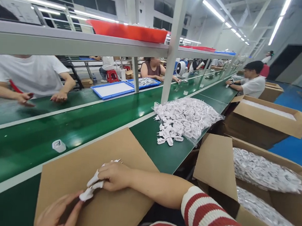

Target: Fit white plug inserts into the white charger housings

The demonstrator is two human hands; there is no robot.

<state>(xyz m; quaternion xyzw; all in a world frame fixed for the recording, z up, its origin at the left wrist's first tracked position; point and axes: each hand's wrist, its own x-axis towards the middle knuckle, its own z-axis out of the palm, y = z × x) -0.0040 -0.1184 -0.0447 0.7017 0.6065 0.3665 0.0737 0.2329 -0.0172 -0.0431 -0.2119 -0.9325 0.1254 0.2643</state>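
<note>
On the cardboard sheet in front of me, my left hand [61,210] pinches a small white plastic piece [86,195] between thumb and fingers. My right hand [115,176] reaches in from the right, with white covers on its thumb and forefinger tips touching or nearly touching that same piece. A white plug part [116,161] with thin metal pins pokes out past the right hand's far side; most of it is hidden by the fingers. The cardboard sheet [130,146] lies flat under both hands.
Past the sheet, a white plug housing [59,146] sits on the green conveyor belt [88,122]. A bag of white plug parts [189,115] spills open on the right. Cartons [214,162] stand at my right. A post [171,59] holds the overhead shelf. Co-workers sit opposite and farther along.
</note>
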